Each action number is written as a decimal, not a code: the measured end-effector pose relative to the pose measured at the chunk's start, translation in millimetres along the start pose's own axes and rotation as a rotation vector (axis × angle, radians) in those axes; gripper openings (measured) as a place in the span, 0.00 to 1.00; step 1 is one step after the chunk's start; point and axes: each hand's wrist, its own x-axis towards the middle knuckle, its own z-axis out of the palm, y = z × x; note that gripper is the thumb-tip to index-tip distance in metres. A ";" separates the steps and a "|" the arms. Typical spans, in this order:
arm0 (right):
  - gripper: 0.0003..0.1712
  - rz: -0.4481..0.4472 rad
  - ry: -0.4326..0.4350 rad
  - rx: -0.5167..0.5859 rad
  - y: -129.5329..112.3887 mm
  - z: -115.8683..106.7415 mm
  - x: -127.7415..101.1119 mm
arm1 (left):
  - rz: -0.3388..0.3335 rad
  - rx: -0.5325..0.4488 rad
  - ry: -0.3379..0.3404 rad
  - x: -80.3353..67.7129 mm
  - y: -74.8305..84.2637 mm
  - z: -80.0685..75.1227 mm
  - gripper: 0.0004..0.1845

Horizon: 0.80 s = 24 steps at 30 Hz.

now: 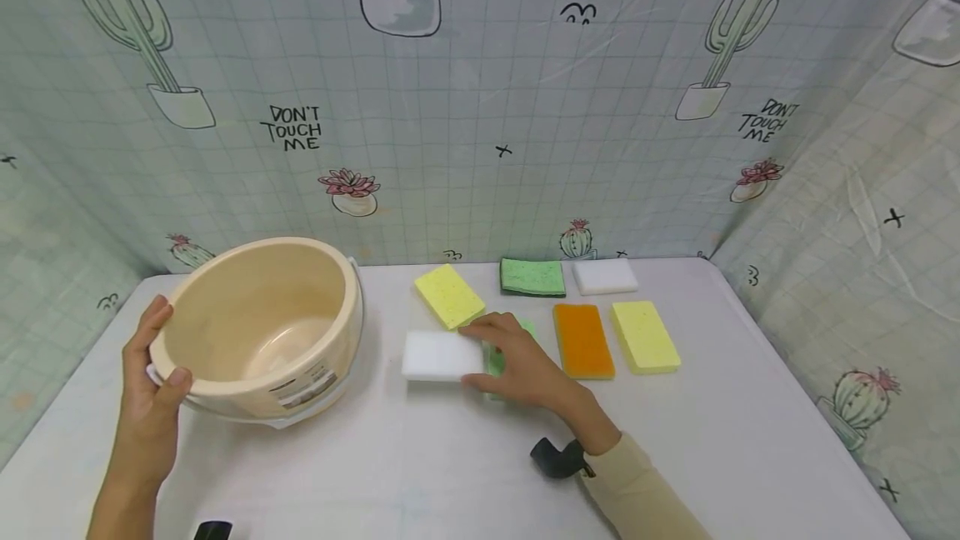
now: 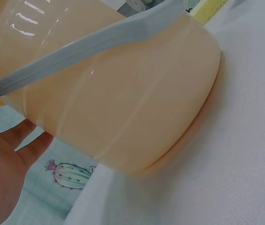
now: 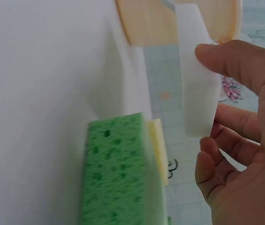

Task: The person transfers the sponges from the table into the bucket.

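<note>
Head view, left to right: the left hand [image 1: 150, 394] grips the rim of the tub [image 1: 262, 327], fingers outside the wall and thumb hooked over the edge, tipping its mouth toward the person. In the left wrist view the tub's wall [image 2: 132, 98] fills the frame, a grey handle [image 2: 90, 51] crosses it, and only one edge of its base meets the worktop [image 2: 226, 178].

Right of the tub, the right hand [image 1: 525, 365] lies over the sponges. Its fingers reach a white sponge [image 1: 441, 355] lying flat on the worktop [image 1: 420, 473] just ahead of the fingertips; the thumb touches its near end. The right wrist view shows the thumb [image 3: 238, 61] pressed on the white sponge [image 3: 195, 79] and the other fingers curled below it, so the pinch looks begun but not fully closed. Under the palm lies a green sponge [image 3: 118, 173], mostly hidden in the head view.

Beyond the fingers lies a yellow sponge [image 1: 448, 296]; farther right are a dark green one [image 1: 532, 277], a second white one [image 1: 604, 276], an orange one [image 1: 582, 340] and another yellow one [image 1: 645, 336].

The step in hand seems to be picking up the white sponge while the tub is held tilted. The next move calls for closing the pinch firmly, lifting clear of the green sponge, and carrying left to the tub's mouth.
</note>
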 end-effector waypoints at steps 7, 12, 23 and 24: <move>0.32 -0.074 0.039 0.049 -11.4 -10.9 5.0 | 0.000 0.016 0.010 -1.8 -1.8 0.0 0.34; 0.32 -0.122 0.084 0.086 -21.4 -19.8 10.9 | 0.003 0.048 0.010 -2.2 -1.0 1.0 0.34; 0.33 -0.188 0.133 0.132 -39.5 -29.5 30.3 | 0.012 0.075 0.004 -4.1 0.0 -1.3 0.34; 0.33 -0.185 0.135 0.136 -41.4 -30.3 32.1 | 0.014 0.078 0.002 -4.0 -0.2 -1.0 0.34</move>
